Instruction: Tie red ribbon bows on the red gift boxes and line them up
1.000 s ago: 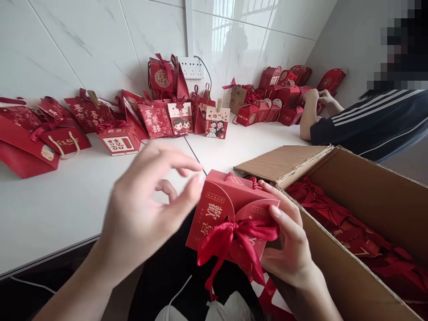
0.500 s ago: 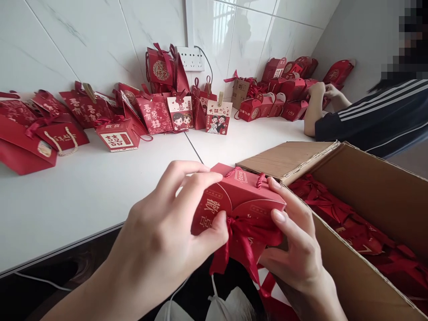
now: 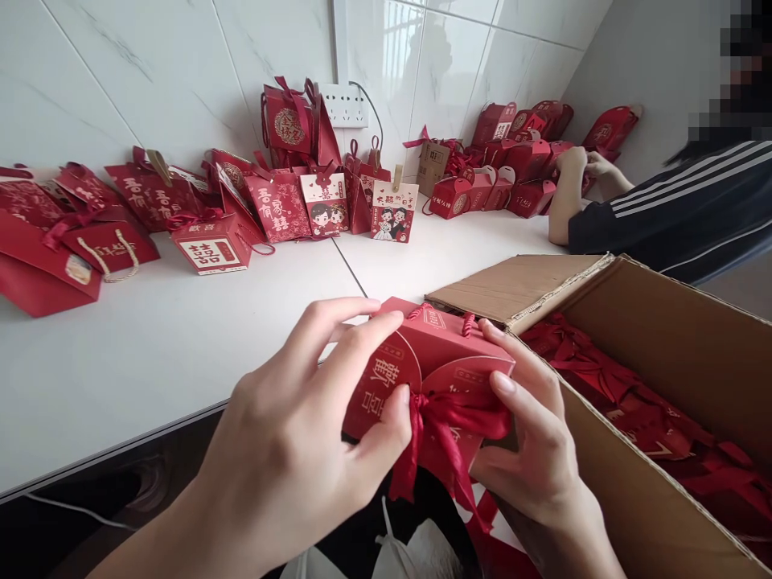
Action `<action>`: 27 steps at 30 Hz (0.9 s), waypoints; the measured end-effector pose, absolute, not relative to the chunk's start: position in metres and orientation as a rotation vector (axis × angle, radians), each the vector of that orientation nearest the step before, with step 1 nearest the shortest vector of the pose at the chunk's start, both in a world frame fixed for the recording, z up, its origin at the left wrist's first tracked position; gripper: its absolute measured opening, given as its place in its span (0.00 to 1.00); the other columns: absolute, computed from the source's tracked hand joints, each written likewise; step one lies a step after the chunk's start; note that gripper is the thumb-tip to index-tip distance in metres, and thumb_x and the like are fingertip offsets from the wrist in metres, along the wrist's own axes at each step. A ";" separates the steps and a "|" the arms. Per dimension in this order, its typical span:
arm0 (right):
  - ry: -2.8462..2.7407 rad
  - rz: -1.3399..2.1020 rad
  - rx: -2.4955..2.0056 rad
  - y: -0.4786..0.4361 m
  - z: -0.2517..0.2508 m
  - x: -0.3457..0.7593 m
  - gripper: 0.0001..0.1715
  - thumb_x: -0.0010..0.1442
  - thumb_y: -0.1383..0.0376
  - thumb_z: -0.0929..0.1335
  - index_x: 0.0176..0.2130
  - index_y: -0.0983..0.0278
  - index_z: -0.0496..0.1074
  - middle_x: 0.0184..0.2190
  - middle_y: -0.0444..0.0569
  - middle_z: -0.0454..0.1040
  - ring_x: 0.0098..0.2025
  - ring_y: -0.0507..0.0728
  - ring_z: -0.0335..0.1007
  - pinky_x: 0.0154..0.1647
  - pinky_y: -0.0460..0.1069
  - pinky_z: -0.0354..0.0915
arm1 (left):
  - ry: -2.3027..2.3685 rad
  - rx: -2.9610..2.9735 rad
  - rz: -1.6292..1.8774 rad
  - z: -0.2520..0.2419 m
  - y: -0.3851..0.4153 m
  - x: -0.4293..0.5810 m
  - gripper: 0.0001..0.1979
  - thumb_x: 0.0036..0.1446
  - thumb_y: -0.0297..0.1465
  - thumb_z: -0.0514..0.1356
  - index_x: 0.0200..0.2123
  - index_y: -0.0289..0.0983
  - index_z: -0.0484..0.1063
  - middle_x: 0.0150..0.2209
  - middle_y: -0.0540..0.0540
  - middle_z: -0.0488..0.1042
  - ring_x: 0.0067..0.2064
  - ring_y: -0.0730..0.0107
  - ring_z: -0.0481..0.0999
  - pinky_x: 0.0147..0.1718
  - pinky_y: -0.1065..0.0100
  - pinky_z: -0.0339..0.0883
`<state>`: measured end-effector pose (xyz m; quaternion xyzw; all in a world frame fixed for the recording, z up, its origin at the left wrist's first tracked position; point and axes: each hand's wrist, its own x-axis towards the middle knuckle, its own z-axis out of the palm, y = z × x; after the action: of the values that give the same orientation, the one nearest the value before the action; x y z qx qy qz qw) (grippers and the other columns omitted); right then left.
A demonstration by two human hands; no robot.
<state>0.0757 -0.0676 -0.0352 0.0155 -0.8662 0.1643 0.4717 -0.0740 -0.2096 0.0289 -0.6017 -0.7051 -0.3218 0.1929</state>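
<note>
Between my hands is a red gift box (image 3: 446, 330), tilted, with gold lettering and a twisted red cord handle on its upper face. A dark red ribbon bow (image 3: 449, 414) is tied across its front. My left hand (image 3: 314, 402) grips the box's left side, thumb beside the bow's knot and fingers along the upper edge. On the right end, my right hand (image 3: 534, 426) holds the box with its fingertips at the edges. The underside is hidden from me.
To my right, an open cardboard box (image 3: 639, 450) contains red ribboned boxes (image 3: 621, 394). Decorated red gift boxes (image 3: 277, 205) line the white table (image 3: 289, 281) along the tiled wall, below a power socket (image 3: 343, 106). Another person's arm (image 3: 572, 193) reaches among boxes at the far right.
Both hands still hold the gift box in nearly the same place. It has dipped slightly, and the ribbon tails have shifted a little to the right.
</note>
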 end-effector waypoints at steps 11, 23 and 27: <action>-2.160 0.377 0.028 -0.067 -0.036 0.077 0.46 0.55 0.71 0.70 0.65 0.53 0.48 0.65 0.53 0.50 0.65 0.67 0.50 0.56 0.66 0.65 | -1.997 -1.604 -0.947 0.023 -0.203 -0.073 0.15 0.55 0.22 0.53 0.46 0.39 0.68 0.44 0.47 0.72 0.41 0.69 0.76 0.30 0.75 0.75; -2.105 0.465 0.075 -0.068 -0.039 0.076 0.48 0.52 0.71 0.73 0.64 0.57 0.50 0.64 0.57 0.52 0.64 0.67 0.52 0.58 0.66 0.63 | -1.998 -1.694 -1.083 0.023 -0.205 -0.077 0.14 0.56 0.27 0.57 0.47 0.40 0.69 0.45 0.47 0.71 0.44 0.68 0.75 0.35 0.72 0.76; -2.094 0.491 0.070 -0.069 -0.041 0.077 0.48 0.52 0.70 0.73 0.64 0.58 0.50 0.63 0.58 0.52 0.64 0.67 0.53 0.58 0.66 0.63 | -1.976 -1.683 -1.109 0.021 -0.206 -0.078 0.16 0.58 0.21 0.52 0.47 0.40 0.69 0.43 0.48 0.72 0.42 0.73 0.75 0.35 0.76 0.75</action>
<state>0.0771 -0.0685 -0.0411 0.0286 -0.8563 0.2008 0.4749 -0.0783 -0.2063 0.0213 -0.5887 -0.6912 -0.3879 0.1589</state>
